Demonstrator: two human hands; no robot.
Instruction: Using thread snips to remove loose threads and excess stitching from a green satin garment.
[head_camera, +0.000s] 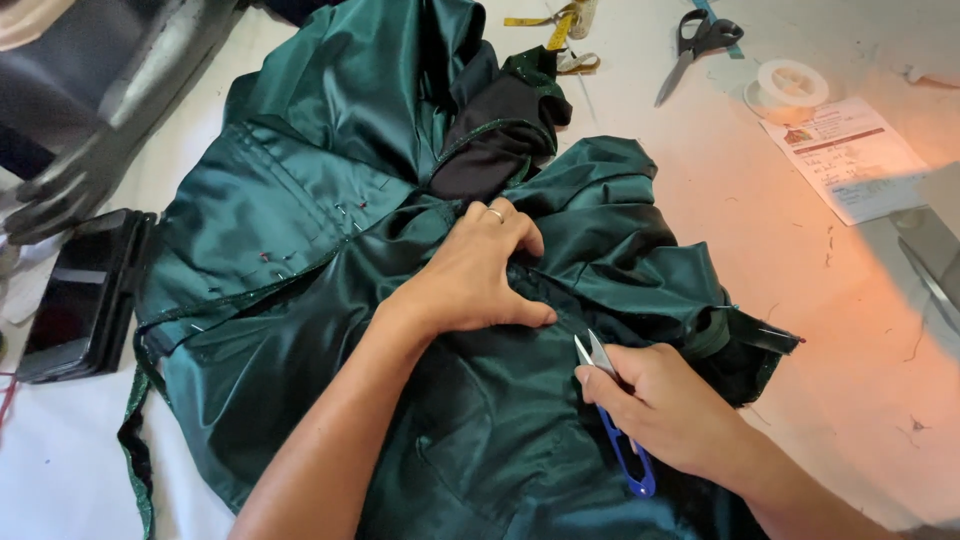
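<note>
Head view, looking straight down: the dark green satin garment (330, 230) sprawls over the white table (780, 260), filling the middle and running off the bottom edge at 6 o'clock. Left hand (475, 275) lies flat on the folds at centre, fingers curled loosely, pressing the cloth down, a ring on one finger. Right hand (675, 410), at 5 o'clock, is closed around blue-handled thread snips (612, 410), their short blades pointing toward 11 o'clock, just beside the left thumb. Pins (350, 212) sit in the panel at 10 o'clock. Black lining (495, 140) bunches at 12 o'clock. Open table lies to 3 o'clock, bare up to a printed sheet (850, 155), a spool (790, 85) and scissors (695, 45) at 1 to 2 o'clock. A measuring tape (555, 30) curls at 12. Crowded at 9 o'clock: a black case (85, 295) touches the garment's edge, a dark mannequin hand (70, 185) above it.
</note>
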